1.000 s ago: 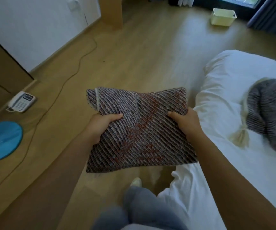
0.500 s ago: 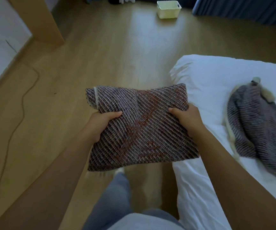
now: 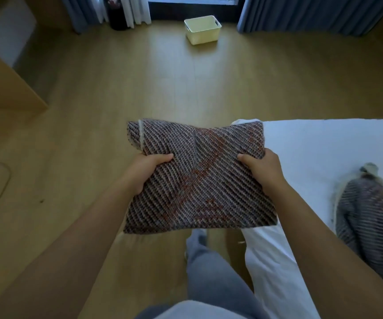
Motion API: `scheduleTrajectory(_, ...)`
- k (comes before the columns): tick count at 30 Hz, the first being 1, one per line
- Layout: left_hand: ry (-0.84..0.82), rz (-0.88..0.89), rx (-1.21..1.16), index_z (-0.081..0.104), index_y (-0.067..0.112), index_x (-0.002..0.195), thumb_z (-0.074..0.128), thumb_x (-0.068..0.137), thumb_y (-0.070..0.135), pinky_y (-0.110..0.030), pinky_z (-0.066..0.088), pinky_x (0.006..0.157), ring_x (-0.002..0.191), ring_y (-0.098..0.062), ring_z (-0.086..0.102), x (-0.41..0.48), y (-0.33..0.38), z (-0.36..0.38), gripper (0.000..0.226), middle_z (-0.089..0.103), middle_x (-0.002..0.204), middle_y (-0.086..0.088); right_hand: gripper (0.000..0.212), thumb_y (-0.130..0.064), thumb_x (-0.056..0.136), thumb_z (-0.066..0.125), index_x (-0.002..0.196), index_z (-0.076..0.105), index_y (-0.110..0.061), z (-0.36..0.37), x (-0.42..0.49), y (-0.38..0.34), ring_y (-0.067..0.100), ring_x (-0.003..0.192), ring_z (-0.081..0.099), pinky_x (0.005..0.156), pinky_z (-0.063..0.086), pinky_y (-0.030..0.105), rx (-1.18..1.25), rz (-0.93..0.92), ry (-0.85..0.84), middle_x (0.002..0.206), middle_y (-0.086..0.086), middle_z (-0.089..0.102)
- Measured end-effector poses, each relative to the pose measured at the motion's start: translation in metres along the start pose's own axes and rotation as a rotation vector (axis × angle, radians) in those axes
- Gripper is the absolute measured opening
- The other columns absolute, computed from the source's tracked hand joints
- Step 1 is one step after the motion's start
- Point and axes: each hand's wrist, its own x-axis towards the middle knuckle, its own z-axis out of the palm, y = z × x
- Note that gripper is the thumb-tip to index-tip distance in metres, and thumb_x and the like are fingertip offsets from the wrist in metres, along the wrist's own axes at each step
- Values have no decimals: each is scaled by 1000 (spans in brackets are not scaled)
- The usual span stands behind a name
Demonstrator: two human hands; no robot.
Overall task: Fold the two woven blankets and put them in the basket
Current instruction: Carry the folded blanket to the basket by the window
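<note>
Left hand and right hand pinch the folded blanket at its 9 and 3 o'clock edges, mid-air; soft, light weave likely sags, so support both sides.

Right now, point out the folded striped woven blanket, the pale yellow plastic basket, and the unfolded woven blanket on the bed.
folded striped woven blanket [image 3: 199,180]: head view, middle of its top face.
pale yellow plastic basket [image 3: 205,35]: head view, front wall.
unfolded woven blanket [image 3: 370,215]: head view, striped middle.
</note>
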Motion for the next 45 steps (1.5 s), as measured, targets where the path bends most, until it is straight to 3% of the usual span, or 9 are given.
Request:
scheduleTrajectory(3, 16, -22, -14, 56, 16, 118, 75, 73, 30, -34, 50, 73, 90, -23, 65, 61, 54, 14, 51, 67, 102, 0, 54, -34, 75, 70, 121, 54, -10, 6, 79, -33, 26, 102, 59, 95, 48, 44, -12, 20, -24, 118, 7, 62)
scheduleTrajectory(9, 38, -34, -32, 55, 14, 119, 76, 70, 32, -33, 50, 69, 88, -23, 65, 178, 164, 33, 56, 67, 97, 0, 52, -33, 75, 71, 119, 55, -12, 16, 227, -110, 25, 101, 60, 94, 49, 44, -14, 1, -27, 116, 6, 63)
scheduleTrajectory(13, 26, -57, -38, 51, 11, 127, 75, 71, 33, -44, 49, 92, 96, -28, 64, 262, 228, 43, 64, 65, 114, -6, 47, -32, 75, 72, 115, 56, -14, 31, 325, -153, 24, 97, 60, 91, 49, 41, -24, -5, -22, 112, 4, 63)
scheduleTrajectory(17, 32, -46, -39, 52, 10, 125, 76, 71, 32, -41, 49, 87, 93, -27, 64, 361, 301, 50, 63, 65, 114, -7, 40, -30, 74, 72, 109, 58, -16, 52, 430, -197, 24, 94, 61, 89, 50, 40, -16, -5, 24, 108, 4, 65)
scheduleTrajectory(22, 12, -53, -11, 49, 10, 130, 76, 71, 32, -47, 46, 97, 100, -30, 62, 471, 399, 66, 69, 63, 120, -9, 44, -28, 74, 73, 112, 58, -13, 72, 552, -253, 25, 96, 62, 91, 50, 41, 12, 44, 72, 111, 6, 65)
scheduleTrajectory(25, 3, -53, 1, 50, 8, 126, 76, 71, 30, -45, 49, 91, 96, -29, 64, 533, 453, 86, 64, 64, 116, -8, 46, -29, 74, 73, 115, 56, -14, 73, 624, -280, 24, 96, 61, 88, 49, 36, 22, 66, 109, 112, 4, 64)
scheduleTrajectory(29, -26, -48, -10, 54, 15, 108, 75, 73, 28, -30, 49, 65, 81, -21, 65, 622, 516, 123, 42, 66, 98, -2, 48, -29, 74, 72, 117, 55, -15, 66, 732, -309, 22, 96, 60, 85, 46, 32, 37, 74, 117, 110, 1, 62)
scheduleTrajectory(41, 67, -45, -58, 50, 6, 127, 74, 75, 32, -38, 47, 85, 96, -27, 63, 866, 722, 221, 63, 62, 120, -10, 35, -31, 75, 72, 102, 53, -22, 29, 1083, -436, 17, 84, 56, 76, 42, 29, -53, 26, -10, 97, -4, 58)
scheduleTrajectory(45, 76, -20, -86, 51, 8, 125, 73, 76, 32, -30, 46, 69, 80, -18, 62, 949, 779, 233, 59, 63, 116, -7, 33, -31, 74, 73, 99, 52, -22, 42, 1185, -471, 14, 79, 54, 74, 39, 27, -80, 8, -30, 93, -5, 58)
